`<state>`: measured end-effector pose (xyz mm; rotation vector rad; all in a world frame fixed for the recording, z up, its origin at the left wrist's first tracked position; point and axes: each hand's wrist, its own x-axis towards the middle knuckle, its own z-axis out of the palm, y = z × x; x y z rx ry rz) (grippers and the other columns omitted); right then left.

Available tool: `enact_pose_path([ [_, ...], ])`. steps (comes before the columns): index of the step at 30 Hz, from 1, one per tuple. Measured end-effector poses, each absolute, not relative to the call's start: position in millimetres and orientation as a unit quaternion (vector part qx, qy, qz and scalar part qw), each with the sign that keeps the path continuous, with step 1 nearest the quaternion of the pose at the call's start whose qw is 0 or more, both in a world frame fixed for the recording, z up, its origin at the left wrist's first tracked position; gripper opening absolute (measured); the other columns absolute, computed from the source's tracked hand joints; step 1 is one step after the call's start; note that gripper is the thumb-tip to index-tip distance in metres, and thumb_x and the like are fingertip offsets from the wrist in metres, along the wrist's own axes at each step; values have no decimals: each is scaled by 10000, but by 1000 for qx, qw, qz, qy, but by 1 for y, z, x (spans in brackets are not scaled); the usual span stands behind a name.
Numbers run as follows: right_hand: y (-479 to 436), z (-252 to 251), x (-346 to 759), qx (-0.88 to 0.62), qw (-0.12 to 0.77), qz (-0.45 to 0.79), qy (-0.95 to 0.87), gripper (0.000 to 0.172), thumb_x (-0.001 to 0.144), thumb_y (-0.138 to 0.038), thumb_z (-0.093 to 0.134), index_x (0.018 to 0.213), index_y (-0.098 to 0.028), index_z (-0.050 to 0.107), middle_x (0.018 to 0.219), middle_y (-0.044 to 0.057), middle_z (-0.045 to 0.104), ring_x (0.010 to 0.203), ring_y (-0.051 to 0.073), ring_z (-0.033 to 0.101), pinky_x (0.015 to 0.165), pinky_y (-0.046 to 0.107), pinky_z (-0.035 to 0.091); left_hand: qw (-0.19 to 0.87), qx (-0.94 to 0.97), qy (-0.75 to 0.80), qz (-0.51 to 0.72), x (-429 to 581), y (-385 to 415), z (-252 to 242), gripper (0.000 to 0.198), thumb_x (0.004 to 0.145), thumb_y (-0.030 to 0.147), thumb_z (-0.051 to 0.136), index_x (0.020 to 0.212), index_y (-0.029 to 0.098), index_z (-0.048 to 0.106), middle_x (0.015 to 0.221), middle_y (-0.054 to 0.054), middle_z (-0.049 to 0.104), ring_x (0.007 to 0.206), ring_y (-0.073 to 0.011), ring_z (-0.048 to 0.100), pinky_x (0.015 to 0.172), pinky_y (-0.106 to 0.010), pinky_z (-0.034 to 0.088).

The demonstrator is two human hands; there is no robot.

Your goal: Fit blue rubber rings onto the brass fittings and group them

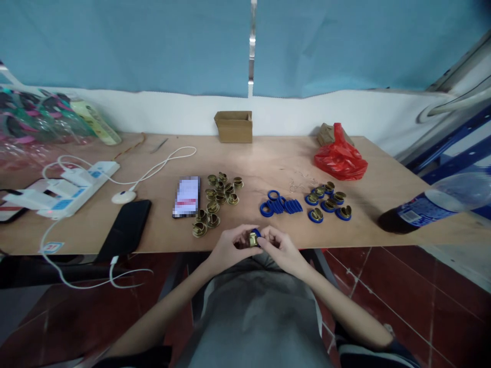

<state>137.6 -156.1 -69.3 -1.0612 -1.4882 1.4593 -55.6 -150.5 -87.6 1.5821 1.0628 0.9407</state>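
Note:
At the table's front edge, my left hand (pixel 233 246) grips a small brass-coloured metal fitting (pixel 253 238) between thumb and fingers. My right hand (pixel 281 249) pinches a blue ring (pixel 257 232) against that same fitting. Whether the ring is fully seated on it cannot be made out. Left of my hands lie several bare brass-coloured fittings (pixel 219 197) in a loose cluster. A row of loose blue rings (pixel 284 204) sits ahead and to the right. Beyond them are several fittings with blue rings around their bases (pixel 315 215).
A lit phone (pixel 186 197), a dark phone (pixel 128 225) and a power strip (pixel 82 189) with white cables lie left. A small cardboard box (pixel 235 128) stands at the back. To the right are a red plastic bag (pixel 340 159) and a tilted-looking cola bottle (pixel 418 210).

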Motion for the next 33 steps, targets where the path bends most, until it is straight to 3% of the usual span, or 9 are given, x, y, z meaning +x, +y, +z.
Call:
enact_pose_path([
  [3,-152,-67,143,-388,347,708,-478,423,850,-599,717,860,-213,544,577,-114,334,435,53,209,404,208,158,466,667,427,394,-56,-151,-89,567,762,335,841,1279,203,651,794,9,693,673,-151,642,631,-255,519],
  [5,-151,-66,147,-365,335,762,-417,437,817,-578,768,890,-209,546,545,-140,291,411,37,142,382,193,118,463,670,421,400,-56,-152,-90,485,789,340,821,1224,195,661,828,-8,703,690,-153,652,642,-256,524],
  [8,-151,-64,151,-344,330,791,-384,449,788,-544,818,895,-196,555,528,-150,284,412,28,123,373,180,115,472,665,416,403,-58,-152,-92,405,794,342,819,1135,185,668,851,-22,716,699,-155,663,642,-254,522],
  [13,-152,-65,148,-358,314,779,-408,485,786,-594,799,905,-206,533,549,-146,300,418,34,136,381,185,142,494,661,413,385,-59,-150,-92,550,708,306,882,1192,198,644,812,7,716,660,-146,657,597,-235,511],
  [16,-154,-64,146,-406,333,688,-501,450,884,-650,651,928,-219,532,559,-121,337,423,69,236,405,215,224,455,659,440,407,-55,-151,-92,416,770,296,830,1139,195,665,851,-8,738,699,-146,673,635,-239,530],
  [20,-161,-57,146,-472,388,430,-664,271,1007,-494,539,1026,-223,527,679,-47,519,584,139,504,572,265,379,408,668,463,416,-49,-154,-94,367,771,300,826,1081,183,671,765,15,706,621,-121,631,566,-214,494],
  [28,-163,-66,142,-485,290,168,-808,209,1030,-250,424,827,-228,471,717,14,615,629,184,611,589,279,358,364,703,466,396,-48,-155,-93,313,770,225,807,1048,200,667,708,56,630,593,-98,573,579,-206,479],
  [31,-157,-59,155,-502,288,117,-807,220,1019,-254,422,815,-223,499,692,17,636,596,175,619,573,271,356,385,691,467,395,-48,-152,-92,391,792,254,801,1147,211,645,736,53,634,598,-100,568,576,-205,478],
  [33,-154,-46,174,-539,282,82,-789,251,1015,-298,441,789,-221,518,642,6,628,541,161,598,546,265,332,383,694,468,391,-49,-150,-94,310,842,256,749,1133,208,653,737,47,632,603,-100,566,579,-206,470],
])
